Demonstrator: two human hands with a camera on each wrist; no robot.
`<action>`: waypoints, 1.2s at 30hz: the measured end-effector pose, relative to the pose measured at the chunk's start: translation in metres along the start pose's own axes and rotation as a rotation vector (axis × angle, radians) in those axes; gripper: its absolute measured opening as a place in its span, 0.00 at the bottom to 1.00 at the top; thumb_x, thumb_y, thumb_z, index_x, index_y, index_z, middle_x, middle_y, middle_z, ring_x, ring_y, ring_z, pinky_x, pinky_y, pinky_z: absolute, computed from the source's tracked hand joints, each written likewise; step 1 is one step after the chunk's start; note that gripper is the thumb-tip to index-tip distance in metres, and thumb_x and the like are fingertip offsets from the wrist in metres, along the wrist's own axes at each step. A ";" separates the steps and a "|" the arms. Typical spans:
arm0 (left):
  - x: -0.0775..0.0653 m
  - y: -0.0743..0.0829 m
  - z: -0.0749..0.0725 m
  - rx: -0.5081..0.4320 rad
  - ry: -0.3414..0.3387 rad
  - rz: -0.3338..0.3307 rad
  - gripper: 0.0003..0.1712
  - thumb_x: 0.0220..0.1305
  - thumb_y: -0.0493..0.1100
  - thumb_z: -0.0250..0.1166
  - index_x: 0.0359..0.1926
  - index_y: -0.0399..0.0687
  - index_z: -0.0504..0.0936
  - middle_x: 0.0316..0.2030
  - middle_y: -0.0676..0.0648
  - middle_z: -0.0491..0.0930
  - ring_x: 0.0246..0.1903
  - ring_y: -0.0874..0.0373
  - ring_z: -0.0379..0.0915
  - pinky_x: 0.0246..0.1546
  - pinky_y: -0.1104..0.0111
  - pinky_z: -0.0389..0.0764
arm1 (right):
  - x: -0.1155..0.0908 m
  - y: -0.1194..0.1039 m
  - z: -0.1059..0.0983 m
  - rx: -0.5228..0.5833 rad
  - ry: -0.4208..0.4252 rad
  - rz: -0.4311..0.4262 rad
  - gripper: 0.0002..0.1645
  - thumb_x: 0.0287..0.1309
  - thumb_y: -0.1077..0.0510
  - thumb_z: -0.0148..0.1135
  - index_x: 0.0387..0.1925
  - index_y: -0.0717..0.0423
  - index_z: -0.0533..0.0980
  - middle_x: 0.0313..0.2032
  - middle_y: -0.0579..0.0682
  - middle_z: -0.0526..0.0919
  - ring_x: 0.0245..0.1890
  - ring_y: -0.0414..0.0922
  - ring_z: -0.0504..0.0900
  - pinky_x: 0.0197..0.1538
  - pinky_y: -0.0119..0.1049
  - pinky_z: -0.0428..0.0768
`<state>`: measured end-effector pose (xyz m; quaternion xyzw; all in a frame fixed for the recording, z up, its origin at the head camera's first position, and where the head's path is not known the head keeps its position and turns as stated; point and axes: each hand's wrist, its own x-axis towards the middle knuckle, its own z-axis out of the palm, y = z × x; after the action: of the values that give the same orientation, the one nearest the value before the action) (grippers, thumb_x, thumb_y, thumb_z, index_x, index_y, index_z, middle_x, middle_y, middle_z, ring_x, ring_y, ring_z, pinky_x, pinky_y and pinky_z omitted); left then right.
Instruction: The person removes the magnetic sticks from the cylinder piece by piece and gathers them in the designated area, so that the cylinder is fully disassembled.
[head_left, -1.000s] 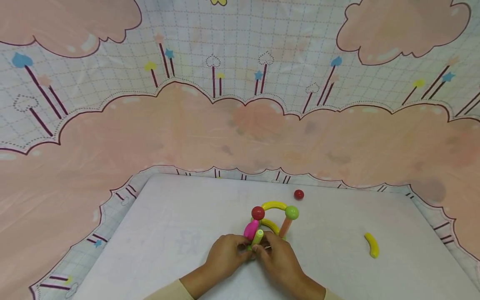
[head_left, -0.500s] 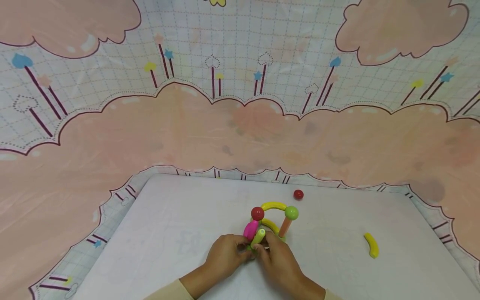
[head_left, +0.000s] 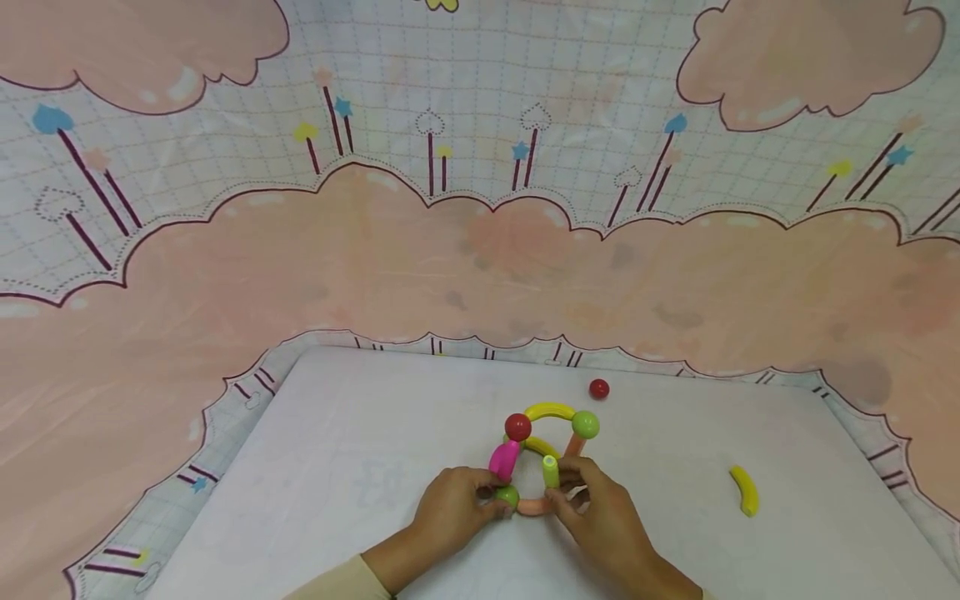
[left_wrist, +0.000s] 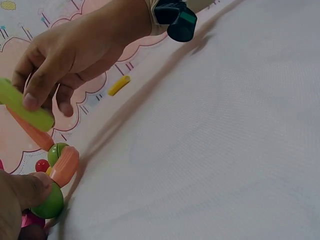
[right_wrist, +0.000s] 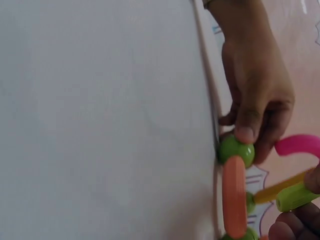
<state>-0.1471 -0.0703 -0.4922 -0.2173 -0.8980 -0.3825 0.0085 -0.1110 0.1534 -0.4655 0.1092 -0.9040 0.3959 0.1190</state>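
My left hand (head_left: 450, 512) grips a green ball (head_left: 508, 498) at the near left corner of a frame built from balls and rods. A lime-green rod (head_left: 551, 472) is pinched between the thumb and fingers of my right hand (head_left: 611, 517); it stands nearly upright in the head view, apart from that ball. An orange bar (right_wrist: 234, 195) joins the gripped ball to another green one. Above, a pink curved piece (head_left: 504, 460) rises to a red ball (head_left: 517, 427). A yellow arc (head_left: 549, 410) links this to a green upper ball (head_left: 586, 424), over an orange upright (head_left: 574, 444) partly hidden by my right hand.
A loose red ball (head_left: 599, 389) lies behind the frame on the white tabletop (head_left: 360, 433). Off to the right lies a yellow curved piece (head_left: 745, 492). A printed cloth (head_left: 420, 267) hangs along the table's far side.
My right hand has moved right with the lime-green rod, away from my left hand. The gripped green ball and near orange bar now show. My left hand stays put.
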 end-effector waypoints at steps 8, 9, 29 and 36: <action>0.000 -0.001 0.000 -0.003 0.004 0.000 0.14 0.51 0.46 0.81 0.41 0.51 0.92 0.36 0.59 0.89 0.39 0.68 0.83 0.42 0.64 0.83 | -0.004 0.016 -0.035 -0.139 -0.025 0.101 0.16 0.54 0.61 0.78 0.44 0.45 0.82 0.37 0.39 0.81 0.31 0.38 0.76 0.34 0.30 0.77; 0.000 -0.001 0.000 -0.004 0.004 -0.001 0.14 0.51 0.46 0.81 0.41 0.51 0.92 0.36 0.59 0.89 0.39 0.68 0.83 0.42 0.64 0.83 | -0.005 0.018 -0.040 -0.146 -0.028 0.095 0.17 0.54 0.61 0.78 0.44 0.45 0.82 0.37 0.39 0.81 0.31 0.37 0.76 0.34 0.30 0.77; -0.001 0.000 0.000 -0.010 -0.001 -0.006 0.15 0.52 0.46 0.81 0.41 0.51 0.92 0.36 0.59 0.89 0.40 0.68 0.83 0.43 0.64 0.83 | -0.008 0.069 -0.114 -0.320 0.011 -0.159 0.25 0.43 0.65 0.83 0.43 0.42 0.85 0.40 0.35 0.80 0.28 0.34 0.72 0.28 0.28 0.75; -0.001 0.001 -0.001 -0.007 -0.006 -0.011 0.15 0.52 0.47 0.81 0.41 0.51 0.92 0.36 0.59 0.89 0.40 0.68 0.83 0.43 0.64 0.83 | -0.010 0.091 -0.141 -0.374 0.039 -0.159 0.24 0.42 0.64 0.83 0.43 0.43 0.85 0.40 0.39 0.82 0.27 0.31 0.68 0.26 0.29 0.72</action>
<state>-0.1456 -0.0706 -0.4913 -0.2136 -0.8978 -0.3850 0.0028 -0.1101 0.3196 -0.4383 0.1485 -0.9478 0.2126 0.1857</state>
